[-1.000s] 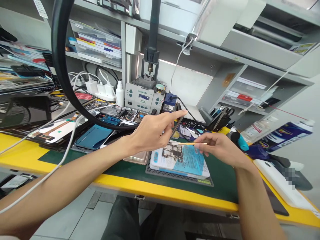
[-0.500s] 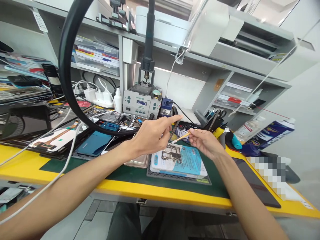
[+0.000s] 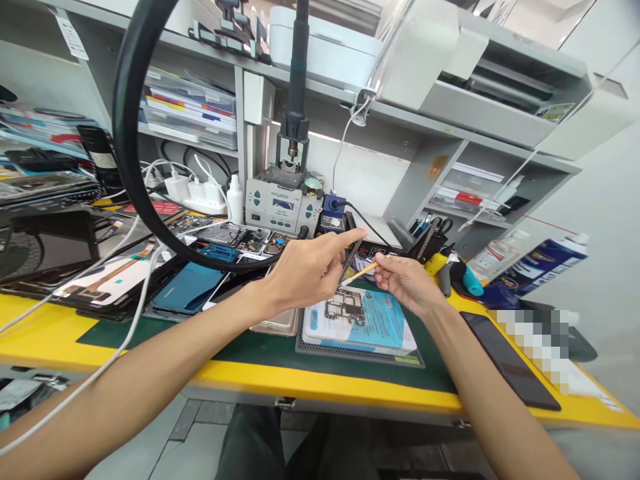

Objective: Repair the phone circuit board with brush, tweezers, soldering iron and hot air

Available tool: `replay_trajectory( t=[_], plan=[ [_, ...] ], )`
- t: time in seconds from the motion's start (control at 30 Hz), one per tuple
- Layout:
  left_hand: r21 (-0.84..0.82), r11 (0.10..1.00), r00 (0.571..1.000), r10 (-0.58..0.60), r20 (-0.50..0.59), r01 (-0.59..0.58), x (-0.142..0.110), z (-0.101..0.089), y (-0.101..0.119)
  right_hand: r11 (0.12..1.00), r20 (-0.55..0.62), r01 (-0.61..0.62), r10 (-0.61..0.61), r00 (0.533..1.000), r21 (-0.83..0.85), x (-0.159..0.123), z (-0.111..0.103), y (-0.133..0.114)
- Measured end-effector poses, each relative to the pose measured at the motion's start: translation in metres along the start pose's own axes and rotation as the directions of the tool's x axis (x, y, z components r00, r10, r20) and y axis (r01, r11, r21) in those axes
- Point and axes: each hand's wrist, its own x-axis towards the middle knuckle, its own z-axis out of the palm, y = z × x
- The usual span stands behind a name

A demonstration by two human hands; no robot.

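Observation:
My left hand [image 3: 313,270] has its index finger stretched out and the other fingers curled. It grips a thin dark flat piece [image 3: 351,260], seen nearly edge-on; its kind cannot be made out. In my right hand [image 3: 403,280], thumb and fingers pinch a yellowish stick with a white tip, looking like a cotton swab [image 3: 364,272]. The white tip is at the lower end of the dark piece; whether they touch cannot be told. Below both hands, a phone circuit board [image 3: 346,309] lies on a blue and white flat box [image 3: 387,320], which rests on a grey perforated mat [image 3: 350,351].
Phone parts, including a blue back panel [image 3: 183,283], crowd the bench's left side. A black ring [image 3: 125,133] hangs close in front. Behind stands a rework station [image 3: 277,205]. A dark phone-like slab [image 3: 507,360] and a blue can [image 3: 543,267] are on the right.
My right hand moved up and left, and the stick went from level to slanting, white tip down. Since half a second ago there is little movement. My left hand keeps its grip.

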Motion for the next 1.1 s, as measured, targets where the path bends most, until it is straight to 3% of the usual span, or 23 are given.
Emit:
replay_trajectory(
  t=[0.3, 0.57, 0.87, 1.1],
  plan=[
    [-0.001, 1.000, 1.000, 0.002, -0.001, -0.002, -0.001, 0.001, -0.001, 0.996, 0.046, -0.070, 0.072, 0.996, -0.047, -0.006, 0.014, -0.003],
    [-0.027, 1.000, 1.000, -0.014, 0.004, 0.014, -0.002, 0.001, -0.001, 0.994, 0.025, -0.103, 0.104, 0.994, -0.043, -0.004, 0.011, -0.002],
    [-0.051, 0.999, 1.000, -0.008, 0.002, 0.008, -0.002, 0.000, 0.000, 0.967, 0.001, -0.043, 0.045, 0.999, -0.252, -0.009, 0.008, 0.000],
    [-0.057, 0.998, 1.000, -0.012, 0.015, 0.013, -0.002, 0.000, 0.000, 0.895, 0.182, 0.030, 0.057, 0.982, -0.445, -0.020, -0.002, -0.011]
  ],
)
